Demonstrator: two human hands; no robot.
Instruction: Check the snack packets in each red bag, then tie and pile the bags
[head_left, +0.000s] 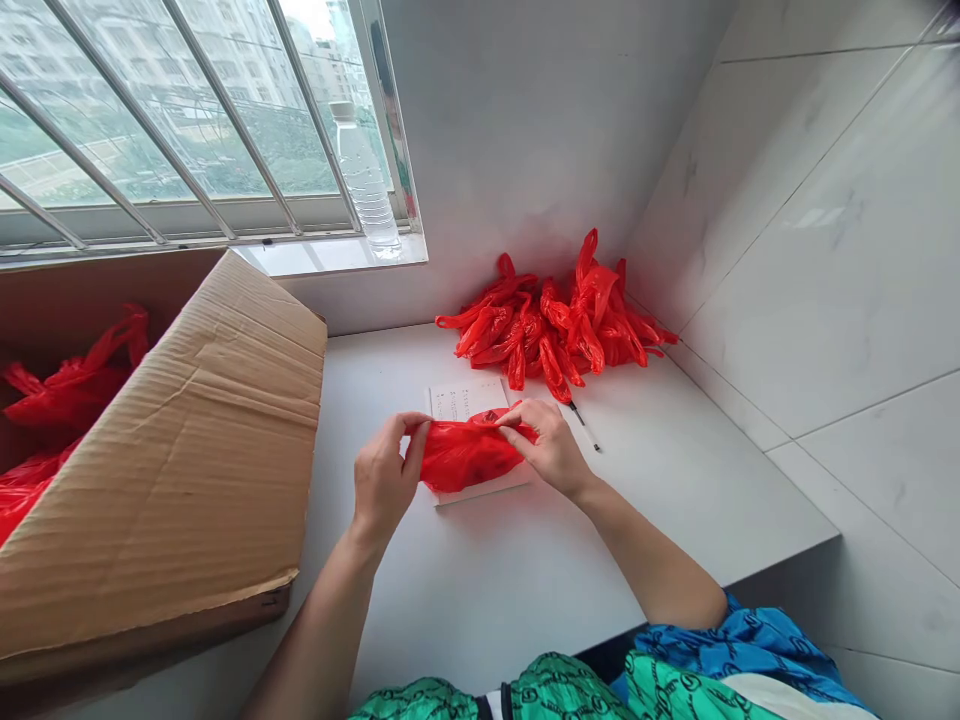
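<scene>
While thumbs and fingers pinch a crumpled red plastic bag [469, 452], the left hand [384, 478] closes on one end and the right hand [544, 447] on the other, holding it just above a white printed notepad [461, 400] on a white counter [480, 610]. Beyond lie a slim black pen [583, 425] and a heap of twisted red plastic bags [555, 320]. Left, a brown corrugated cardboard box [161, 450] holds more red bags [71, 385]; a clear plastic bottle [365, 180] stands on the windowsill [330, 255].

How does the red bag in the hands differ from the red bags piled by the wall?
The held bag is single and gathered between the left hand and right hand; the pile is many bags, heaped loosely. The held bag is over a sheet of paper; the pile lies against the wall. Both are glossy red plastic.
</scene>
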